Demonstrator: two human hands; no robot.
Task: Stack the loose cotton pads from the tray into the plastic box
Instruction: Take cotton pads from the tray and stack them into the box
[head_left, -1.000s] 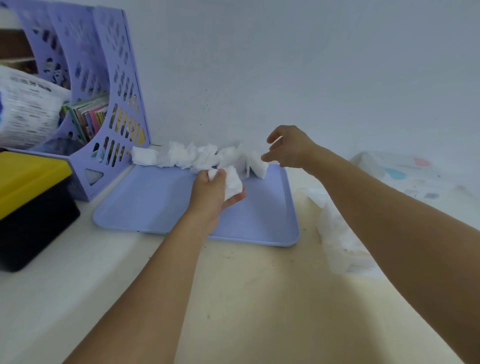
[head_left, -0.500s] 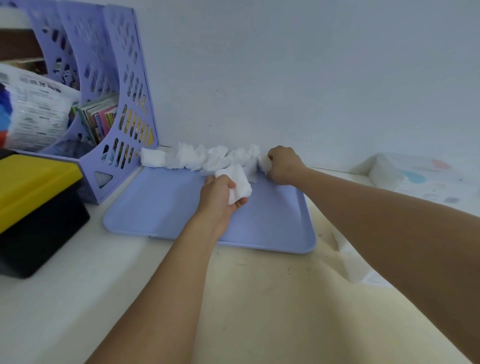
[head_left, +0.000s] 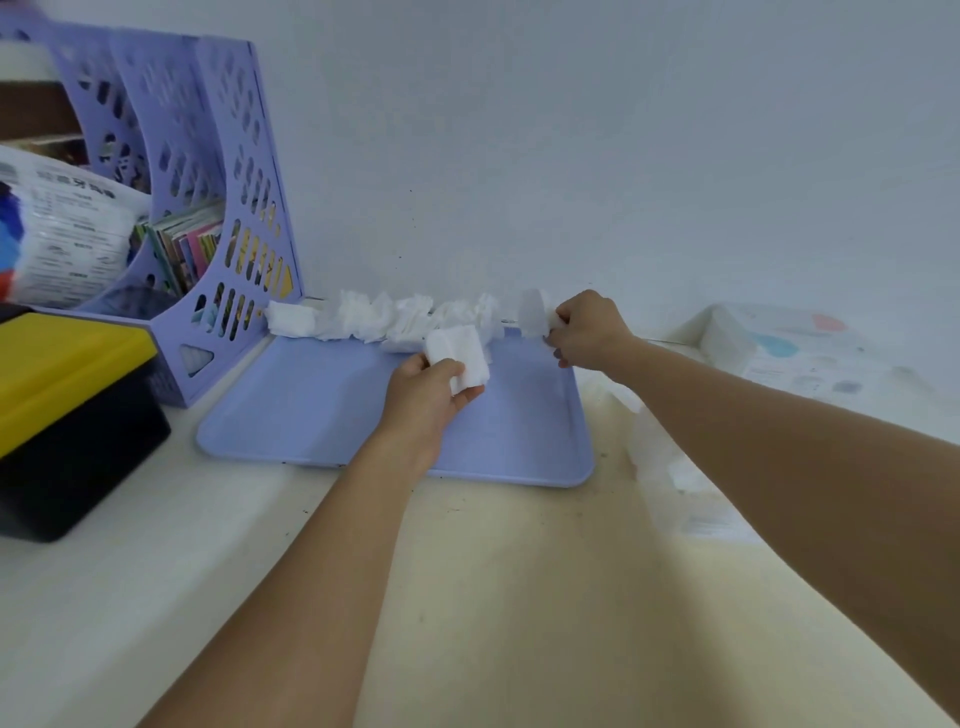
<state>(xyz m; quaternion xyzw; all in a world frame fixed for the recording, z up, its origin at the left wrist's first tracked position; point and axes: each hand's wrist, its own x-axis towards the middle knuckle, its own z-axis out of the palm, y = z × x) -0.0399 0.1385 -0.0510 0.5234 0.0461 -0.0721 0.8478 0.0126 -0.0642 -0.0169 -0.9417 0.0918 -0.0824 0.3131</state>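
A lilac tray (head_left: 311, 415) lies flat on the desk against the wall. Several loose white cotton pads (head_left: 384, 319) lie in a row along its far edge. My left hand (head_left: 423, 397) hovers over the tray and grips a small stack of pads (head_left: 460, 356). My right hand (head_left: 587, 330) is at the right end of the row and pinches one pad (head_left: 532, 314), lifted clear of the tray. A clear plastic box (head_left: 675, 483) sits to the right of the tray, partly hidden behind my right forearm.
A lilac perforated file rack (head_left: 208, 218) with books stands at the back left. A yellow-lidded black box (head_left: 67, 415) sits in front of it. A printed white package (head_left: 800, 348) lies at the far right by the wall.
My right hand has closed on a pad at the right end of the row and lifted it off. My left hand still holds its stack over the tray.
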